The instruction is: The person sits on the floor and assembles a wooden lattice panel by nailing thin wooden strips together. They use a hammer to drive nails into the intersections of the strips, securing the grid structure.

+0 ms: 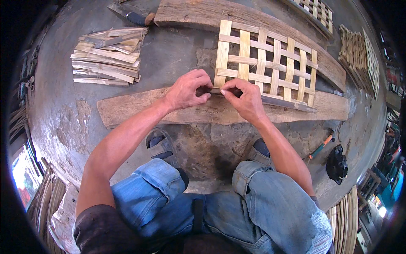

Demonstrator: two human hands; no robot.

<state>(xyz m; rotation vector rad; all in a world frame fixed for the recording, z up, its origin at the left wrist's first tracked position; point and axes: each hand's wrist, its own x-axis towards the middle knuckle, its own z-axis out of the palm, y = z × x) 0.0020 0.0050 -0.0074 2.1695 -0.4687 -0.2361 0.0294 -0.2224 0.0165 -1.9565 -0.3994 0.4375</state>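
Note:
A woven bamboo lattice (277, 67) lies across two wooden planks, its near edge over the near plank (148, 111). Along that near edge runs a darker bamboo strip (289, 103). At the lattice's near left corner, my left hand (190, 89) is closed, thumb and fingers pinching the end of the strip. Close beside it my right hand (246, 100) pinches the same strip between thumb and forefinger. The two hands are a small gap apart. My right hand hides part of the strip and the lattice edge.
Split bamboo strips (108, 57) lie piled at the far left. A knife with a dark handle (136, 18) rests by the far plank (190, 12). More woven panels (359, 59) are at the far right. An orange-and-green handled tool (320, 147) and a black plastic bag (337, 165) lie at right.

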